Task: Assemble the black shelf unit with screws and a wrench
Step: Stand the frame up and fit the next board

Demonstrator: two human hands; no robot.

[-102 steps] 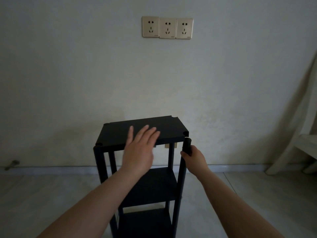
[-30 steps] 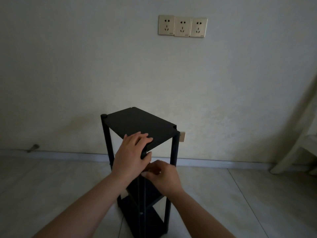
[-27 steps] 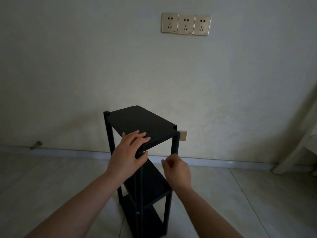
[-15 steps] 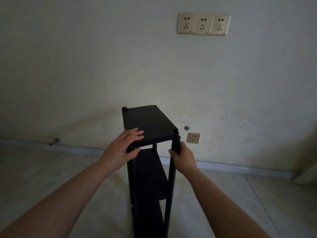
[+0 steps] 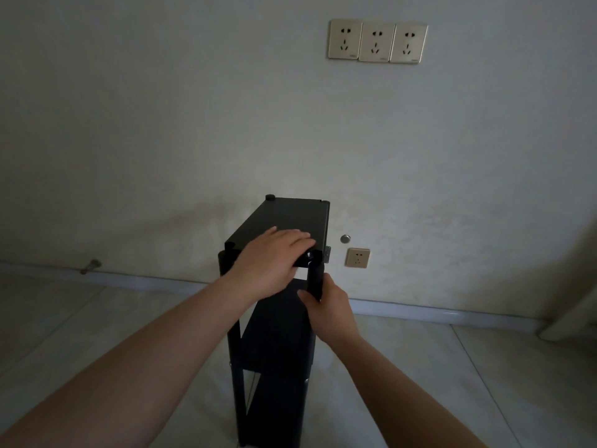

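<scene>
Pale plaster wall (image 5: 161,124) fills most of the frame, with a row of three cream wall sockets (image 5: 377,42) at the upper right, a single low socket (image 5: 357,257) right of centre and pale floor tiles (image 5: 80,324) along the bottom. Our tall black three-tier shelf unit (image 5: 277,347) stands upright on the floor at lower centre, its long axis vertical, narrow end towards us and its flat black top panel (image 5: 290,215) running away towards the wall.

Our left hand (image 5: 271,263) lies flat on the near end of the top panel, fingers straight and spread a little, pressing down. Our right hand (image 5: 329,308) sits just below and to the right of it, fingers curled round the black round corner post (image 5: 315,276) at the near right corner of the unit, just under the panel. At that corner the panel's notch and the post top seem close but not clearly seated; the light is too dim to be sure.

We judge that the coming move turns on this corner: the post must stand vertical and slip straight into the notch, directly beneath the left fingertips. The right hand is the nearer one to steer it, while the left steadies the panel. We see no wrench or loose screws in view.
</scene>
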